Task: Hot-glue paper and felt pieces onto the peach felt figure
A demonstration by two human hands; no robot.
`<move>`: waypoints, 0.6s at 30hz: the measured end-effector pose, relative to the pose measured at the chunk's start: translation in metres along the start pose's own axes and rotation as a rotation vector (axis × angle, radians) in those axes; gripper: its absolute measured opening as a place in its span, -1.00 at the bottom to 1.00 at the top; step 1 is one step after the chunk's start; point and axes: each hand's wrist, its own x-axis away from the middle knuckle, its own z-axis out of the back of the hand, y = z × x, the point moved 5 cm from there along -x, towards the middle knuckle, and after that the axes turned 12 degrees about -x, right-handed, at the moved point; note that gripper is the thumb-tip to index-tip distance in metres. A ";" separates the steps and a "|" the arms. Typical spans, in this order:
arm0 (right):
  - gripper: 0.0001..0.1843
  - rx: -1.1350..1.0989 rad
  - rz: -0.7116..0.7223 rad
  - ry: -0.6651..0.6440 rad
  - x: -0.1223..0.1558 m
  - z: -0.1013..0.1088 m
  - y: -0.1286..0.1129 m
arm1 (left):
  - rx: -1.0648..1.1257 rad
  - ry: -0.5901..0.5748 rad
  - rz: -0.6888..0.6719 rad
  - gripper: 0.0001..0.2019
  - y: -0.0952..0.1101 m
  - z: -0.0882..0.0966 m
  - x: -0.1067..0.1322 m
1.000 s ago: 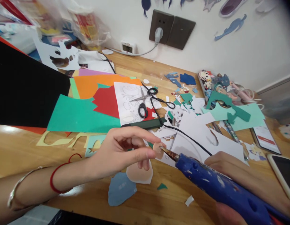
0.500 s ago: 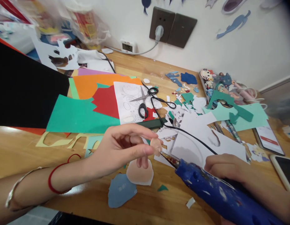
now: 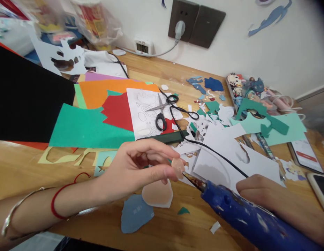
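Note:
Between thumb and fingertips, my left hand [image 3: 144, 165] pinches a small peach-coloured cutout [image 3: 178, 167], rounded in shape. A blue hot glue gun [image 3: 237, 209], smeared with dried glue, is in my right hand [image 3: 271, 197]; its handle and most of those fingers are hidden. The gun's dirty metal nozzle points left and meets or nearly meets the cutout's lower right edge. On the table below my left hand lie a larger peach piece [image 3: 158, 194] with a white edge and a light blue piece [image 3: 137, 213], partly overlapping.
Scissors [image 3: 159, 109] rest on a printed sheet [image 3: 141, 108], beside a black cable [image 3: 214, 146]. Coloured sheets, among them green [image 3: 91, 129] and black [image 3: 28, 97], spread leftward. White paper [image 3: 211, 157] and scraps lie behind the gun. Phones [image 3: 307, 153] sit at right; a wall socket [image 3: 182, 22] is behind.
The view has shifted slightly. Both hands, the cutout and the glue gun appear a little farther right and lower, with the nozzle still at the cutout's edge.

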 end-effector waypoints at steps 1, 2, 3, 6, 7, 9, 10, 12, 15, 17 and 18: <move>-0.55 -0.019 -0.003 -0.020 0.001 -0.001 0.002 | -0.006 0.001 -0.001 -0.80 0.000 0.000 0.000; -0.55 -0.043 -0.017 -0.043 0.002 -0.002 0.003 | -0.009 0.004 -0.002 -0.80 0.000 0.000 0.000; -0.55 -0.063 -0.032 -0.062 0.002 -0.003 0.005 | -0.012 0.006 0.000 -0.81 0.000 -0.001 0.000; -0.57 -0.106 -0.045 -0.090 0.000 -0.007 0.003 | -0.012 0.020 0.009 -0.82 -0.001 -0.001 0.000; -0.58 -0.108 -0.040 -0.091 -0.002 -0.008 0.002 | -0.015 0.026 0.017 -0.82 -0.001 -0.001 0.000; -0.60 -0.096 -0.022 -0.081 -0.004 -0.007 0.000 | -0.021 0.041 0.038 -0.83 -0.003 0.000 0.000; -0.61 -0.080 -0.012 -0.076 -0.005 -0.006 0.000 | -0.022 0.045 0.045 -0.83 -0.003 0.000 0.000; -0.62 -0.042 0.022 -0.105 -0.006 -0.003 0.002 | -0.021 0.042 0.054 -0.82 -0.004 0.001 -0.001; -0.57 0.029 0.146 -0.203 -0.001 0.001 0.007 | -0.012 0.025 0.045 -0.80 -0.004 0.001 -0.001; -0.51 0.073 0.226 -0.192 0.007 0.005 0.010 | -0.011 0.022 0.041 -0.80 -0.005 0.002 -0.001; -0.51 0.088 0.228 -0.152 0.011 0.007 0.011 | -0.011 0.022 0.040 -0.80 -0.005 0.002 -0.001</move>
